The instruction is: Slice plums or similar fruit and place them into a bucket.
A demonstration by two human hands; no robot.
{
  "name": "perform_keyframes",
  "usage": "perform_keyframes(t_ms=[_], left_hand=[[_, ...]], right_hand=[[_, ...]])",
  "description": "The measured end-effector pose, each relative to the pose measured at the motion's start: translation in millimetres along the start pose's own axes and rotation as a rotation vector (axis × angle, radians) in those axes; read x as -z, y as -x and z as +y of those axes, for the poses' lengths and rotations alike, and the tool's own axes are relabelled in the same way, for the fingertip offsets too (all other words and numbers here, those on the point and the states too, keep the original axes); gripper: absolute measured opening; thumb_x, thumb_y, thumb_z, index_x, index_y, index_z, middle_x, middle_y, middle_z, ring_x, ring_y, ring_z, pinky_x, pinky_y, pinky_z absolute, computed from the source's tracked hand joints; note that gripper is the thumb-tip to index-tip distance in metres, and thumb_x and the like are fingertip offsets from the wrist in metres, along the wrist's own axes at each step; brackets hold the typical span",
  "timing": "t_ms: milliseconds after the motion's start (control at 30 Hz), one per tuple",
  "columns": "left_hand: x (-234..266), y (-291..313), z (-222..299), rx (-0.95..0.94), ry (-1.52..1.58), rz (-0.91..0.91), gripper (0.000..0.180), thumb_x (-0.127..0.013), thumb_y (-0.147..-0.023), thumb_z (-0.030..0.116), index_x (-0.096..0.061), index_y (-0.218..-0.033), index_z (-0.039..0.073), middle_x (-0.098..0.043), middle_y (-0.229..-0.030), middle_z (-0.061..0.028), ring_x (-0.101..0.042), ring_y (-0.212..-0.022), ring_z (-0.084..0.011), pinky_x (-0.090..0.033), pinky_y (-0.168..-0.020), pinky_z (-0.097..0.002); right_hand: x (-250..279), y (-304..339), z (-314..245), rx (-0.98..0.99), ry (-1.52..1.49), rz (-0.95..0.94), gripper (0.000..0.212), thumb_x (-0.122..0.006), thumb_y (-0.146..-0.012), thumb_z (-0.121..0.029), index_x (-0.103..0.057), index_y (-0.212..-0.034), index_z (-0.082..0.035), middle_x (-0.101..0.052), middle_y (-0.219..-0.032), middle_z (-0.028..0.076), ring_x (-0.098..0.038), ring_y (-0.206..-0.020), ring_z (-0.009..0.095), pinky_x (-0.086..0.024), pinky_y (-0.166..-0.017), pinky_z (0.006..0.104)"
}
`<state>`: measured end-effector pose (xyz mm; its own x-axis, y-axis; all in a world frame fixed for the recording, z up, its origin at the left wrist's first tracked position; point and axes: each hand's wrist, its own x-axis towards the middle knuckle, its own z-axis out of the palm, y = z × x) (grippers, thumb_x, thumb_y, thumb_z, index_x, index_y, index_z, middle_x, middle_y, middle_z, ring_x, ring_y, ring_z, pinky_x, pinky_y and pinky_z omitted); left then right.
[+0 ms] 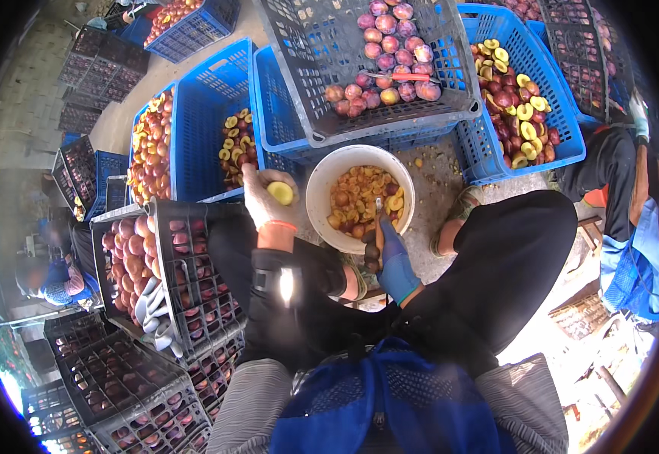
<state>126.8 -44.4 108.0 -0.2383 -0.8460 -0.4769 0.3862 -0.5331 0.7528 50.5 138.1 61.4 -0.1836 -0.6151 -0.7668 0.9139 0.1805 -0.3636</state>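
Observation:
My left hand (265, 198), in a whitish glove, is closed around a halved plum (280, 193) whose yellow cut face shows. It is over the near corner of a blue crate (216, 83) that holds cut plum halves (236, 147). My right hand (396, 265), in a blue glove, grips a small tool with a metal tip (379, 203); most of its handle is hidden by the fingers. That tip is above a white bucket (322, 163), which contains orange-yellow plum pieces (352, 193).
Ahead, a tilted dark crate (307, 91) holds whole plums and a red-handled knife (401, 76). A blue crate (488, 170) of halves stands right of it. Gloves (152, 306) hang on a plum crate at my left. Other people (632, 174) sit at both sides.

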Motion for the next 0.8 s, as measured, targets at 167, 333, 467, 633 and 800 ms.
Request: perform_keyframes(t_ms=[167, 333, 467, 633, 800], left_hand=[[6, -37, 67, -0.472, -0.894, 0.131, 0.055, -0.038, -0.082, 0.048, -0.055, -0.057, 0.001, -0.048, -0.047, -0.0109, -0.053, -0.061, -0.0227, -0.042, -0.064, -0.0318], [-10, -42, 77, -0.612, -2.280, 0.161, 0.042, -0.045, -0.077, 0.040, -0.061, -0.074, 0.002, -0.058, -0.069, -0.0188, -0.057, -0.074, -0.0351, -0.043, -0.070, -0.0415], [-30, -29, -16, -0.352, -2.183, -0.678, 0.029, -0.043, -0.076, 0.028, -0.061, -0.075, 0.005, -0.059, -0.077, -0.0179, -0.057, -0.077, -0.0337, -0.045, -0.068, -0.0427], [-13, -67, -121, -0.447, -2.386, -1.034, 0.015, -0.055, -0.067, 0.012, -0.064, -0.077, 0.007, -0.062, -0.079, -0.0114, -0.061, -0.076, -0.0255, -0.048, -0.063, -0.0348], [18, -103, -159, -0.377, -2.610, -0.830, 0.026, -0.052, -0.072, 0.015, -0.056, -0.097, 0.008, -0.057, -0.099, -0.0134, -0.058, -0.084, -0.0236, -0.047, -0.068, -0.0341]], right_hand=[[2, 3, -14, 0.021, -0.035, 0.083, 0.044, -0.042, -0.081, -0.050, -0.050, -0.071, -0.009, -0.039, -0.046, -0.001, -0.033, -0.035, 0.008, -0.026, -0.034, 0.0205], [2, 5, -30, 0.128, -0.018, 0.171, 0.046, -0.039, -0.083, -0.049, -0.047, -0.074, -0.005, -0.032, -0.044, -0.002, -0.030, -0.035, 0.009, -0.023, -0.034, 0.0212], [5, 3, -40, 0.107, -0.080, 0.123, 0.045, -0.039, -0.084, -0.048, -0.048, -0.075, -0.005, -0.032, -0.045, -0.002, -0.031, -0.035, 0.009, -0.025, -0.035, 0.0208], [0, -4, -42, 0.104, -0.084, 0.232, 0.043, -0.040, -0.084, -0.048, -0.050, -0.078, -0.006, -0.033, -0.047, -0.003, -0.033, -0.039, 0.007, -0.026, -0.037, 0.0205], [-4, -6, -50, 0.036, -0.031, 0.120, 0.044, -0.039, -0.083, -0.049, -0.048, -0.074, -0.008, -0.032, -0.045, -0.004, -0.032, -0.038, 0.008, -0.026, -0.037, 0.0212]])
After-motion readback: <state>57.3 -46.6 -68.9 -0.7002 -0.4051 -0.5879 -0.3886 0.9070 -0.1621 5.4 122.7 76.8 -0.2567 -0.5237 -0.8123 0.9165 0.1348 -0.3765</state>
